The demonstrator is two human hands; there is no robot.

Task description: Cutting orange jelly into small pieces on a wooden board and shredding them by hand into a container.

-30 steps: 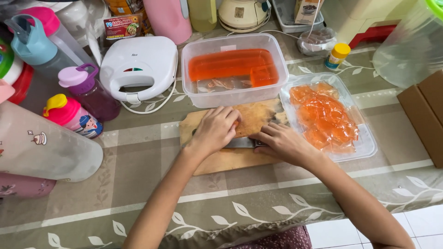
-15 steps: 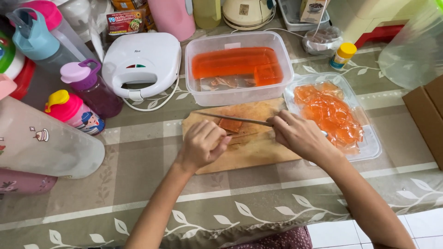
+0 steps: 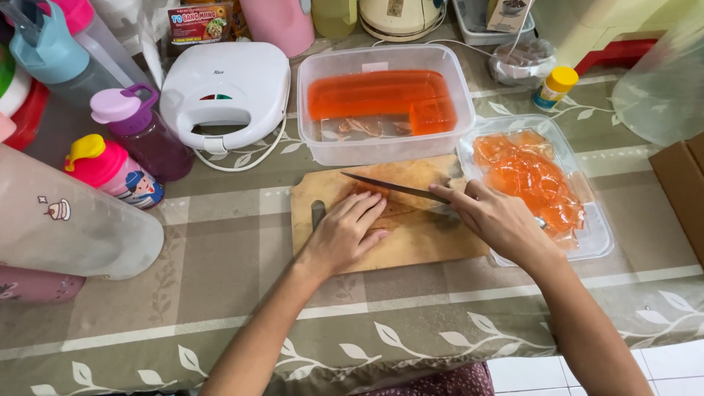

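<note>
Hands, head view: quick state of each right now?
Left hand: open, flat, fingers pressing the orange jelly piece on the cutting board.
Right hand: closed around the knife, blade above the jelly.

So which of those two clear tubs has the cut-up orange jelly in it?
The shallow tray beside the right hand holds loose pieces. The deeper tub behind the board holds one big slab.

Cutting board [image 3: 411, 242] is lying on the table [image 3: 220, 293] near its front edge, with tub [image 3: 385, 103] behind it. Tray [image 3: 594, 235] is sitting right of the board; sandwich maker [image 3: 224, 92] and bottles [image 3: 121, 158] are standing toward the left edge.
</note>
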